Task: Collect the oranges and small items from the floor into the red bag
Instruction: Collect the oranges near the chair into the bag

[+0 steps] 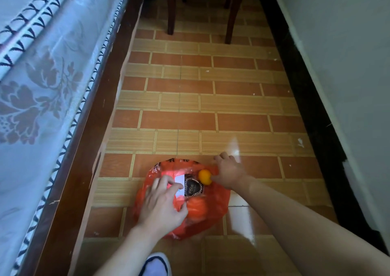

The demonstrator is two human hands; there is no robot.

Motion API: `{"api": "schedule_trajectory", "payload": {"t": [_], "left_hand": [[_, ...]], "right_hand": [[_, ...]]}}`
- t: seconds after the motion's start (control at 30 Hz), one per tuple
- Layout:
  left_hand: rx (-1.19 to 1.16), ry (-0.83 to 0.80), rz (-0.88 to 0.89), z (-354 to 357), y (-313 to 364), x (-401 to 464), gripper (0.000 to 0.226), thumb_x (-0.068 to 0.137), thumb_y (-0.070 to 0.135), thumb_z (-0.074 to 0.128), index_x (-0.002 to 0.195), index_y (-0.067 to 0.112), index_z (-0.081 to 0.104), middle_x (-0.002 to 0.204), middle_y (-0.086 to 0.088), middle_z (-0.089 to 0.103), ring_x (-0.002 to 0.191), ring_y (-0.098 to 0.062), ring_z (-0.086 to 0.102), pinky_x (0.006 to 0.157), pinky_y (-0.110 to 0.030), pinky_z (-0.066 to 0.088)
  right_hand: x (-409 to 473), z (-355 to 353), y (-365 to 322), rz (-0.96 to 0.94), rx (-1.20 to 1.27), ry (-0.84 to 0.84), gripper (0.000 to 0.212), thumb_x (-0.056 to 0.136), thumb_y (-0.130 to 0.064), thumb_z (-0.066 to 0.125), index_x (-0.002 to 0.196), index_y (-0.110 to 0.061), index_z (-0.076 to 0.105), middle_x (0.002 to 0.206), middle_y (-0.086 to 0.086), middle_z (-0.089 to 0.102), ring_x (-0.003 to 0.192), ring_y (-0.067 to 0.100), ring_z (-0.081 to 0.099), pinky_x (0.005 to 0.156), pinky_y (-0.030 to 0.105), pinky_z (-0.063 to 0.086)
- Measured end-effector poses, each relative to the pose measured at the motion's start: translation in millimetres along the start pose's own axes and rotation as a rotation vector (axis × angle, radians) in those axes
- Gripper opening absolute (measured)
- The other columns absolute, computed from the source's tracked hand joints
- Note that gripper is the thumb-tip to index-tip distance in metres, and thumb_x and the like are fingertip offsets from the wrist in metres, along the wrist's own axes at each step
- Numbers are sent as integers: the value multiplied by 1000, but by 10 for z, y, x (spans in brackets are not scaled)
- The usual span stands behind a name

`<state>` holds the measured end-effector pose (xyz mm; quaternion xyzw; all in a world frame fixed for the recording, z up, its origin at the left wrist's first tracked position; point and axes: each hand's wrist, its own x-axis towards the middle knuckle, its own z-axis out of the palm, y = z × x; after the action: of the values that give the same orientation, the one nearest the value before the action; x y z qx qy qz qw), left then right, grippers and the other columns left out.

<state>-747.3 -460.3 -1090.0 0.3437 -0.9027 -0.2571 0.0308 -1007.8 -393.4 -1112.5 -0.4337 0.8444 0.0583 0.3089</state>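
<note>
Red plastic, thin and crumpled: the bag (213, 210) lies on the tiled floor (211, 102), near the bottom middle of the view, its mouth spread open toward the far side. Inside it show a dark packet (193, 188) with a chain-like border and pale lettering, a white card (180, 183) just left of the packet, and an orange shape (196, 208) seen through the plastic on the near side. A bare orange (205, 176) sits at the bag's far right rim, touching the packet's corner.

The left hand (162, 204) lies over the left part of the bag, fingers spread apart and bent, fingertips on the card and thumb against the plastic near the covered orange shape; whether it pinches anything cannot be told. The right hand (229, 171) reaches in from the right, its thumb side against the bare orange and its fingers curled at the bag's far rim; whether it grips the plastic or the orange cannot be told.

A bed (42, 75) with a wooden side rail runs along the left. Chair legs (171, 12) stand at the far end, a pale wall (341, 54) lines the right, and a white shoe (157, 266) shows at the near edge.
</note>
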Motion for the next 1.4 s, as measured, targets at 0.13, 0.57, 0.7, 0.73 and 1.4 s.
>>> {"api": "schedule_trajectory", "payload": {"t": [0.13,0.57,0.7,0.73,1.4], "left_hand": [[120,-122,-33,-26,28,-61,64,67,43,68,130,35,62,126,9,44,116,-19,48,91,-38,49],[-123,278,-94,-521,132,262,42,83,-13,58,114,13,70,116,5,56,89,-25,66,73,-41,58],[5,364,-91,-767,193,320,20,93,10,66,107,22,72,107,9,68,89,-24,70,70,-39,61],[27,388,-110,-833,192,323,17,94,17,67,108,25,73,105,10,71,88,-24,72,67,-39,61],[-282,485,-92,-1444,852,284,21,97,10,69,115,10,79,102,-4,79,83,-19,75,86,-23,57]], "right_hand": [[-19,109,66,58,86,-126,75,80,-48,71,145,-19,45,134,11,50,124,34,55,98,43,53],[-108,-736,-278,-96,304,360,13,86,-17,64,91,-20,75,88,2,74,84,26,69,71,37,59],[-276,-1064,-421,-144,423,475,5,88,-20,71,87,-21,76,84,-3,72,76,17,67,64,28,52],[-320,-1120,-454,-152,435,507,4,89,-24,71,86,-23,75,82,-4,72,74,16,66,63,28,51],[-1013,-1629,-610,16,770,731,7,85,-22,66,79,-22,69,67,-9,64,65,11,60,64,29,48]]}}
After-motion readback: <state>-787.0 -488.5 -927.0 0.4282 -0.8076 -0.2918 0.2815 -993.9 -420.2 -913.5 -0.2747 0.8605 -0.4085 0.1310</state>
